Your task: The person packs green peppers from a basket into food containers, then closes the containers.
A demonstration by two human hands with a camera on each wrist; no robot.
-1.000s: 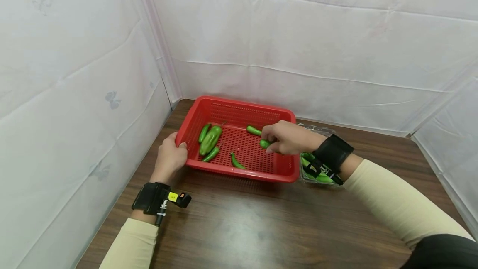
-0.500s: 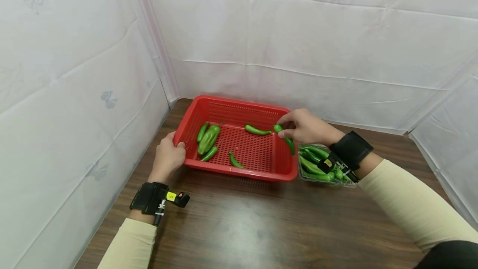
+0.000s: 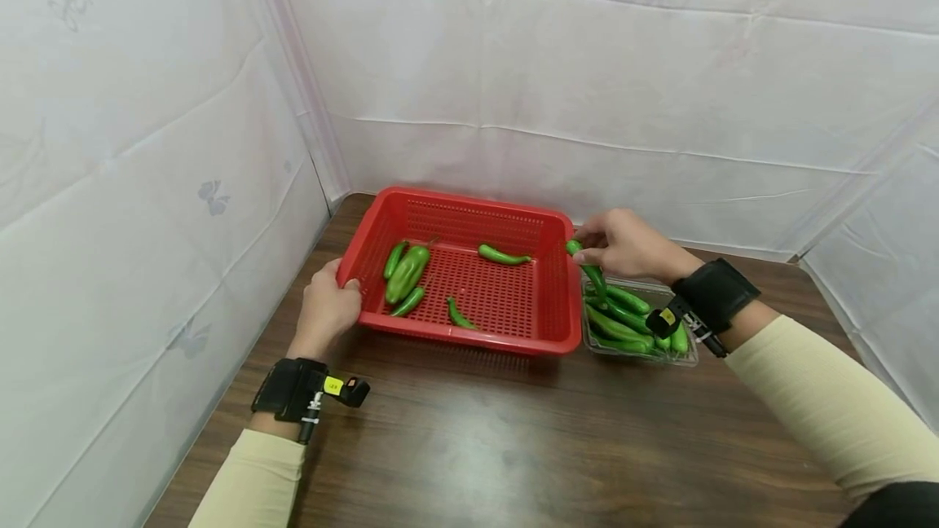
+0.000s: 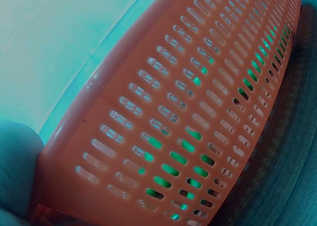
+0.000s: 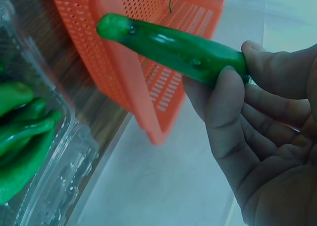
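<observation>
Your right hand point(image 3: 623, 244) pinches a long glossy green chilli pepper point(image 3: 591, 272) above the clear plastic punnet point(image 3: 685, 358), at three o'clock from the red perforated plastic basket point(image 3: 469, 340), whose nine-o'clock rim your left hand point(image 3: 326, 310) grips on the counter point(image 3: 477, 446).

Right side: your right hand point(image 3: 623, 244) with its pepper point(image 3: 589, 271) sits over the clear tray point(image 3: 685, 359), hard against the red basket point(image 3: 469, 339) wall.
Left side: your left hand point(image 3: 326, 310) blocks the basket's corner.
Front: bare table point(image 3: 513, 446) gives open passage.
Basket middle: room between scattered peppers point(image 3: 407, 274).
</observation>
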